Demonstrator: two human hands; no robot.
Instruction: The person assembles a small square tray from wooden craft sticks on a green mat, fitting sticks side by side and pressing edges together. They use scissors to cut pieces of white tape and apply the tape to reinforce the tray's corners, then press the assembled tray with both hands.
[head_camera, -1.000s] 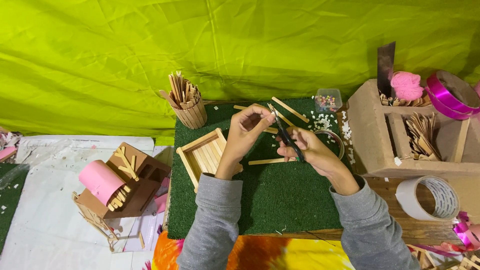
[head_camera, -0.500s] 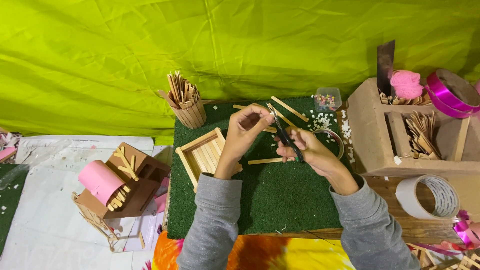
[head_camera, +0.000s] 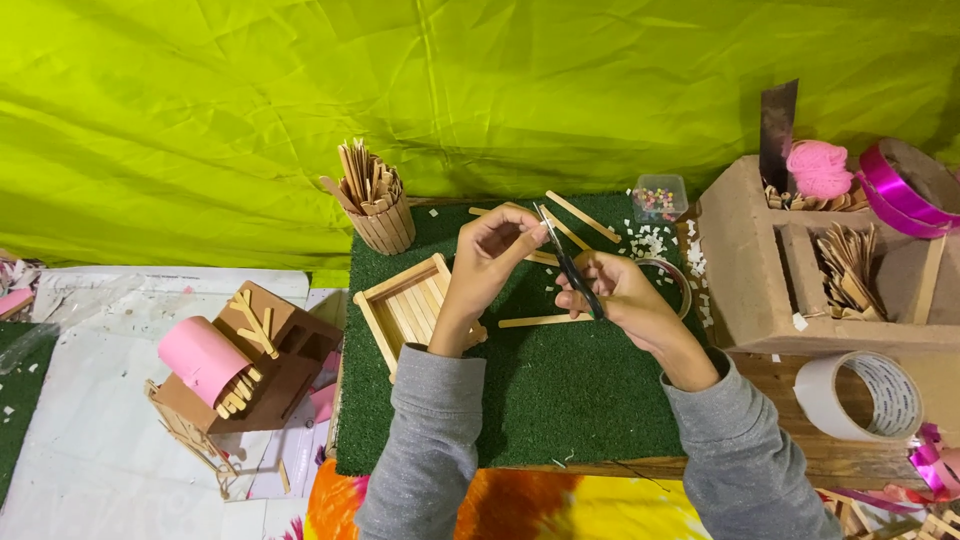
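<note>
Little has shifted since the earlier views: the right hand (head_camera: 625, 295) still closes on dark scissors (head_camera: 568, 265), the left hand (head_camera: 495, 250) still pinches a small stick piece above the green mat (head_camera: 560, 390).

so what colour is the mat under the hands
Dark green, like fake turf; the mat shows best in the head view.

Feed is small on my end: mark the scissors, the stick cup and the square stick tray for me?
scissors (head_camera: 566, 262), head view, on the dark blades between the hands.
stick cup (head_camera: 385, 225), head view, on its slatted side wall.
square stick tray (head_camera: 372, 325), head view, on its left rim.
</note>
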